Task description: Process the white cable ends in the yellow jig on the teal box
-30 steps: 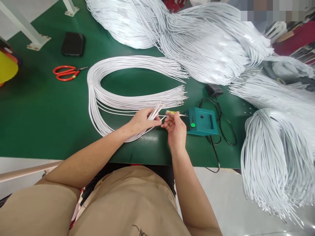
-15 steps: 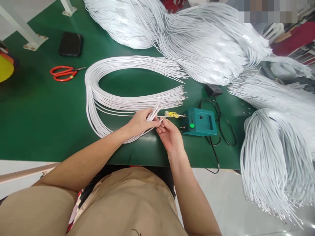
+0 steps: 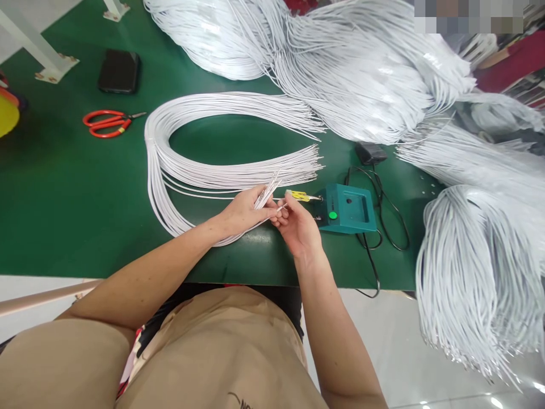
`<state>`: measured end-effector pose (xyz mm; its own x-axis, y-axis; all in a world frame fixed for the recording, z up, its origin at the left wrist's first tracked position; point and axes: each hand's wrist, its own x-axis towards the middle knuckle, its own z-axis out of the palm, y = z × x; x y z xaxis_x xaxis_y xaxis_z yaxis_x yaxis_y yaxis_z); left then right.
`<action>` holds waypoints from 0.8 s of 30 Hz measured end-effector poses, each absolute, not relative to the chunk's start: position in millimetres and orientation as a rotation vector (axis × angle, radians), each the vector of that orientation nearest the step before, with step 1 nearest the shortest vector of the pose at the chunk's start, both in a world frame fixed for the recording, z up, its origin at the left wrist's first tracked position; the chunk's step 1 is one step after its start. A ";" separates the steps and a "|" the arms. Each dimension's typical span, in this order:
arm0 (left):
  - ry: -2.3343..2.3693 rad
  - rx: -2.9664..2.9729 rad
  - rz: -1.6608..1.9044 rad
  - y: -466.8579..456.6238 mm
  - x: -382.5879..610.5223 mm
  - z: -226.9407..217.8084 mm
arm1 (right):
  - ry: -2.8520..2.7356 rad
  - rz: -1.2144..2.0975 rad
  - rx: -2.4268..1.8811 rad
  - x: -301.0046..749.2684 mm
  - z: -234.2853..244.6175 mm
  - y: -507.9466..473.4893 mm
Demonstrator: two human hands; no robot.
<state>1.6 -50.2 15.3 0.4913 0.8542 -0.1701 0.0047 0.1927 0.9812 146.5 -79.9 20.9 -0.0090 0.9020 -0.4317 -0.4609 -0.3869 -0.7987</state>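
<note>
My left hand (image 3: 247, 211) is closed around a bunch of white cable ends (image 3: 267, 190), which stick up past the thumb. Fingers of my right hand (image 3: 300, 227) pinch the tip of a single white cable beside it. These cables belong to a looped bundle of white cables (image 3: 204, 105) lying on the green table. Just right of my fingertips is a small teal device (image 3: 349, 207) with a green button. A yellow clip (image 3: 298, 196) is attached at its left side, partly behind my right fingers.
Large heaps of white cables (image 3: 349, 74) cover the back, and another bundle (image 3: 460, 267) hangs over the right edge. Red-handled cutters (image 3: 108, 123) and a black box (image 3: 119, 71) lie left. A black adapter (image 3: 370, 152) with its cord sits behind the device. A person's red sleeve (image 3: 513, 62) shows far right.
My right hand has shifted slightly right and up, near the yellow clip, still pinching a cable tip. My left hand keeps its hold on the bunch. The whole view has moved a little.
</note>
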 end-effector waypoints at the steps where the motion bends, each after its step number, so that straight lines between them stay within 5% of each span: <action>1: 0.881 1.240 0.722 -50.1 1.6 15.0 | -0.536 1.635 -1.173 146.8 20.2 -81.1; 15: 0.812 1.200 0.692 -46.9 0.8 13.2 | -1.009 1.013 -1.453 144.0 7.0 -90.5; 24: 0.786 1.015 0.714 -37.1 23.8 12.2 | -2.167 -0.207 -1.623 178.1 11.7 -82.1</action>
<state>23.8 -37.1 12.2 0.5305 0.8158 -0.2304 -0.1520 0.3589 0.9209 178.1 -82.1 11.7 -0.2278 0.8798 0.4171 0.9428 0.3063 -0.1313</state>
